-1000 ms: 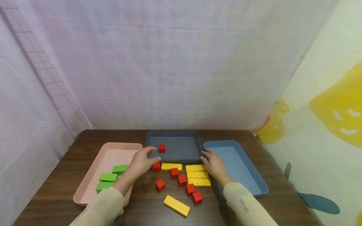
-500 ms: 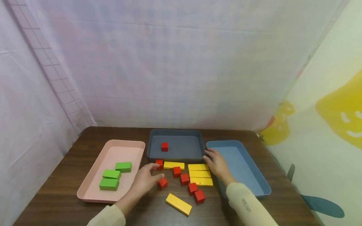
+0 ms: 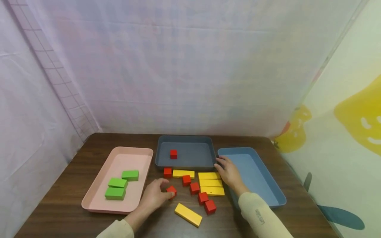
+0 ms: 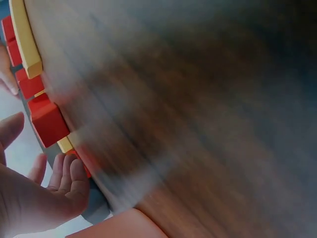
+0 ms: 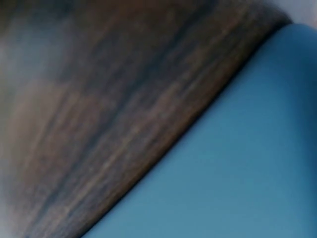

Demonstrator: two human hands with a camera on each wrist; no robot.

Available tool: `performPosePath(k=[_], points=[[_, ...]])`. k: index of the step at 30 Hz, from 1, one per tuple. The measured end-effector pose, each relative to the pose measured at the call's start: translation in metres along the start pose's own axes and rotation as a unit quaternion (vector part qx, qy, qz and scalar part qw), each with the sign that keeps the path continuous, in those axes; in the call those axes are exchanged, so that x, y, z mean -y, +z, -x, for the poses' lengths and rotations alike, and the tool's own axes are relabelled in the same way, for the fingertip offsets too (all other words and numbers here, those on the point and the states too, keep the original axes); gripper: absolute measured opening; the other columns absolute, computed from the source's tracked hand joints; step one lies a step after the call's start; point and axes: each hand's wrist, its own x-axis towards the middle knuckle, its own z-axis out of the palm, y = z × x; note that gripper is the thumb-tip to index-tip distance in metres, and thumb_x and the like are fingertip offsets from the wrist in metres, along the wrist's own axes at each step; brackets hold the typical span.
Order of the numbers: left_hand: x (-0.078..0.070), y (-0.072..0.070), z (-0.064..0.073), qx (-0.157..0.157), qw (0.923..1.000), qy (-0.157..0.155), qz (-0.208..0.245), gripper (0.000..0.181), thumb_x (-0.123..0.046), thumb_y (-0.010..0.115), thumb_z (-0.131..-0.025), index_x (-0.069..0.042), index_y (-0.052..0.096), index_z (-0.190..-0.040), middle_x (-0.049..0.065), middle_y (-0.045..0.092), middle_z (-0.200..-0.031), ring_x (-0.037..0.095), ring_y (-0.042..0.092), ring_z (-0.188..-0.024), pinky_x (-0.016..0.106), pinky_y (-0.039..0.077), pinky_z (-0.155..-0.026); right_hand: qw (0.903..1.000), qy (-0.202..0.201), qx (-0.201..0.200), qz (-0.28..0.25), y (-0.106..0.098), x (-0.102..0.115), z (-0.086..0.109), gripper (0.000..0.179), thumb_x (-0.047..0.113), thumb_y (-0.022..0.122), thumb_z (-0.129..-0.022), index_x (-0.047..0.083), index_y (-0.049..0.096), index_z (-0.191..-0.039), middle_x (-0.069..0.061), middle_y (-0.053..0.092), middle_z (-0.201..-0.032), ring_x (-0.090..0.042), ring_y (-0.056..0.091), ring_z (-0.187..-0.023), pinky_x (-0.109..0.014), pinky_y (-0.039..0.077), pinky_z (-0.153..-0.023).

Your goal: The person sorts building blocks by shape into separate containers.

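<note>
So the left hand [image 3: 156, 195] is right down at a tilted-looking loose red cube [image 3: 171, 188] on the wood table [image 3: 53, 208]. Compared with a second ago, it's come back from the edge of the dark tray [image 3: 194, 155] to here. Thumb and fingers are apart, with the cube between them; the left wrist view shows a gap, and I can't tell if anything's actually pressing on it. My read: reach is pretty much done, the grip isn't, and the cube's still sitting on the table.

Just past it there's a corner red cube [image 3: 167, 172] near the dark tray's front wall, with a yellow bar [image 3: 183, 174] beside it. Four more red cubes [image 3: 194, 188] run diagonally off to the right, and a lone yellow bar [image 3: 188, 215] lies closer to the person.

Three yellow bars [image 3: 210, 182] sit side by side next to the right hand [image 3: 229, 173], which is by the blue tray [image 3: 253, 175], fingers loosely bent, nothing visible in it.

Dark tray has one red cube inside; the pink tray [image 3: 126, 162] has three green blocks [image 3: 130, 175].
</note>
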Motion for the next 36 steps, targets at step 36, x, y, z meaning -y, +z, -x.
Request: performPosePath(k=[36], points=[[-0.022, -0.014, -0.023, -0.016, 0.9987, 0.035, 0.032, 0.026, -0.016, 0.073, -0.065, -0.008, 0.064, -0.089, 0.0, 0.055, -0.078, 0.012, 0.051, -0.068, 0.028, 0.042, -0.062, 0.9999, -0.012, -0.009, 0.004, 0.001, -0.002, 0.001, 0.04, 0.027, 0.057, -0.09, 0.003, 0.057, -0.122, -0.016, 0.046, -0.13, -0.035, 0.045, -0.115, -0.052, 0.033, -0.094]])
